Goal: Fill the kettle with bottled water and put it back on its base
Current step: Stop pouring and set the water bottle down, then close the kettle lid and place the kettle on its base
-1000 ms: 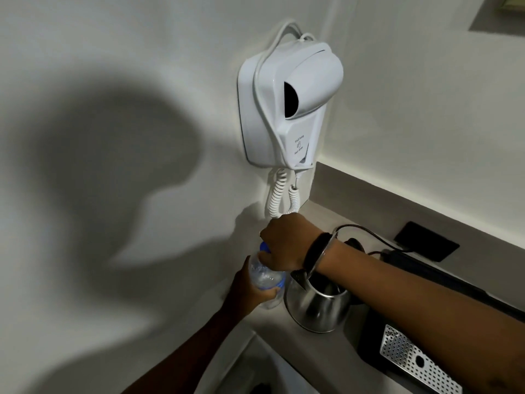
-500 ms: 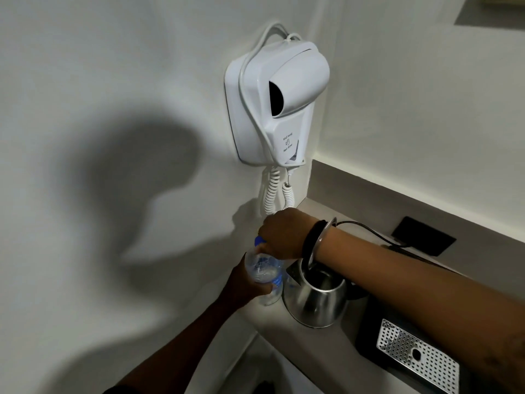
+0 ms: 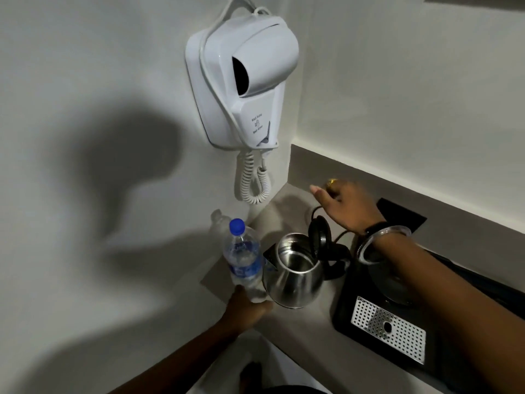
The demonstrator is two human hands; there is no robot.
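Note:
A clear water bottle (image 3: 244,260) with a blue cap (image 3: 237,225) on it stands upright at the counter's left edge. My left hand (image 3: 247,311) grips it around the bottom. Right beside it, touching or nearly so, sits the steel kettle (image 3: 295,282) on the counter, its black lid (image 3: 319,234) flipped up and its inside showing. My right hand (image 3: 346,206) hovers behind the kettle near the back wall, fingers stretched out and holding nothing. The kettle's round base (image 3: 395,285) lies on the black tray, partly hidden under my right forearm.
A white wall hair dryer (image 3: 247,81) with a coiled cord (image 3: 252,183) hangs above the counter corner. The black tray has a perforated metal grille (image 3: 389,328). A black cord (image 3: 315,211) loops behind the kettle, and a black plate (image 3: 403,214) sits on the backsplash.
My right hand has left the bottle's cap and swung right and back, past the kettle. The bottle now stands uncovered from above, and my left hand grips it lower down.

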